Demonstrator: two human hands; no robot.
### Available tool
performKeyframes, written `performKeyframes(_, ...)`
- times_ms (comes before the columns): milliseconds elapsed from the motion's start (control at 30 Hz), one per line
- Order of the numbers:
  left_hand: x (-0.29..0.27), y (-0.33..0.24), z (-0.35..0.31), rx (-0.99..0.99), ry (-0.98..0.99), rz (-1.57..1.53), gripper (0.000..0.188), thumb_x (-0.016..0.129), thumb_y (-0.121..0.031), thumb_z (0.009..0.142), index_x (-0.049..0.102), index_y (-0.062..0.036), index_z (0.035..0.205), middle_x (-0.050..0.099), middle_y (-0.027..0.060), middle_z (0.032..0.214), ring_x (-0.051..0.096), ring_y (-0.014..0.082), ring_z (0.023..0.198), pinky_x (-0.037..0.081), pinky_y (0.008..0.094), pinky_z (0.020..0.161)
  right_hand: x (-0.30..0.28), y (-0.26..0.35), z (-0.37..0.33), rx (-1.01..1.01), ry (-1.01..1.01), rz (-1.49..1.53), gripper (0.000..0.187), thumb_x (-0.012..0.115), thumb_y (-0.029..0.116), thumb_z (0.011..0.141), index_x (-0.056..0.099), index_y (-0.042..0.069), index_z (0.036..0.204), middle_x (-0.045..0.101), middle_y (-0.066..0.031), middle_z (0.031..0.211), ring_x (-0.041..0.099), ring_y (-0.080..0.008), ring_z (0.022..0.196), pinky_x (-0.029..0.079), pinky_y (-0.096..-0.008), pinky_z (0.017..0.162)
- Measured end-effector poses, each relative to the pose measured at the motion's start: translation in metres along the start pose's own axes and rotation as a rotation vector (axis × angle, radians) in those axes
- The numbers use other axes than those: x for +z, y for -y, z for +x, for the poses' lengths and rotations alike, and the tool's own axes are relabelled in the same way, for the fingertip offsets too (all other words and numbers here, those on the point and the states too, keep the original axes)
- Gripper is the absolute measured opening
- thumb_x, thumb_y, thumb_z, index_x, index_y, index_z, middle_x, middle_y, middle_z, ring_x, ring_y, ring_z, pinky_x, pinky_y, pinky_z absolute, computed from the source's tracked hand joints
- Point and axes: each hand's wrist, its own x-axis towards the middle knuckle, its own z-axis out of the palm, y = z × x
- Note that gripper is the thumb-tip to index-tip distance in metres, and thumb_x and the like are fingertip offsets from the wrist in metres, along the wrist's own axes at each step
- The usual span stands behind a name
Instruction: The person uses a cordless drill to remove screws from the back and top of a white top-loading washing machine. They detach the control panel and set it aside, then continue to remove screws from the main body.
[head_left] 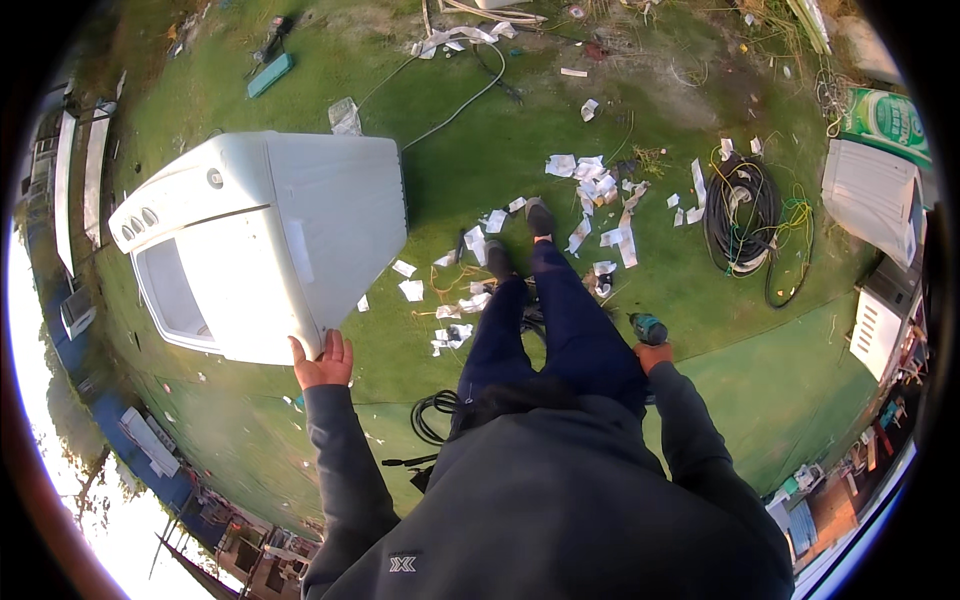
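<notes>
A white washing machine (335, 200) stands to my left on the green ground, its knobs and lid facing away to the far left. At its near corner my left hand (325, 366) touches the edge, fingers apart and not wrapped round anything. Beside my right thigh, my right hand (654, 356) is closed round a teal and black cordless drill (648, 327); its handle is mostly hidden by the fingers. A grey cable (455, 112) runs over the ground behind the machine.
Scraps of white paper (627, 240) lie scattered round my feet. At the right is a coil of black hose or cable (742, 215) with yellow-green wire, near a white panel (868, 195). Another black cable (432, 415) lies by my left leg. A teal case (270, 75) sits far left.
</notes>
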Motion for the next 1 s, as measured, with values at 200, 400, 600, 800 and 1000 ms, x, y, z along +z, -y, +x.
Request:
performKeyframes(200, 0.043, 0.011, -0.002, 0.063, -0.102, -0.229, 0.088, 0.077, -0.069, 0.079, 0.049, -0.0108, 0.139, 0.053, 0.0116, 0.130, 0.057, 0.0309, 0.117, 0.049, 0.0483, 0.099, 0.000, -0.038, 0.003, -0.095, 0.049, -0.091, 0.027, 0.076, 0.022, 0.071, 0.070, -0.004, 0.078, 0.071, -0.0138, 0.073, 0.071, -0.0247, 0.070, 0.053, -0.0379, 0.064)
performKeyframes(400, 0.053, 0.007, 0.013, 0.057, -0.162, -0.308, 0.075, 0.071, -0.065, 0.085, 0.056, -0.0099, 0.133, 0.058, 0.0114, 0.123, 0.058, 0.0286, 0.110, 0.051, 0.0448, 0.093, -0.037, -0.014, 0.009, 0.029, 0.016, 0.240, 0.027, 0.077, 0.020, 0.074, 0.069, -0.005, 0.078, 0.067, -0.0113, 0.068, 0.065, -0.0261, 0.055, 0.052, -0.0402, 0.055)
performKeyframes(600, 0.041, -0.006, 0.023, 0.004, -0.180, -0.309, 0.067, 0.069, -0.063, 0.088, 0.058, -0.0127, 0.131, 0.059, 0.0098, 0.116, 0.057, 0.0264, 0.099, 0.052, 0.0409, 0.085, -0.055, 0.032, 0.022, 0.186, 0.035, 0.363, 0.019, 0.075, 0.012, 0.077, 0.065, -0.004, 0.079, 0.059, -0.0128, 0.060, 0.056, -0.0278, 0.045, 0.046, -0.0456, 0.044)
performKeyframes(800, 0.051, -0.003, 0.017, 0.066, -0.134, -0.353, 0.081, 0.075, -0.060, 0.085, 0.050, -0.0039, 0.138, 0.054, 0.0145, 0.127, 0.057, 0.0295, 0.112, 0.051, 0.0422, 0.093, -0.034, 0.060, 0.055, -0.031, 0.071, 0.091, 0.020, 0.076, 0.012, 0.075, 0.066, -0.005, 0.079, 0.061, -0.0127, 0.061, 0.058, -0.0265, 0.047, 0.047, -0.0457, 0.045)
performKeyframes(1000, 0.117, 0.021, -0.013, -0.078, 0.246, -0.539, 0.096, 0.076, -0.053, 0.087, 0.030, 0.0017, 0.152, 0.041, 0.0173, 0.149, 0.046, 0.0357, 0.138, 0.045, 0.0504, 0.108, -0.028, 0.130, 0.039, -0.092, 0.133, 0.034, 0.021, 0.077, 0.014, 0.076, 0.067, -0.005, 0.080, 0.062, -0.0120, 0.062, 0.060, -0.0238, 0.048, 0.047, -0.0405, 0.045)
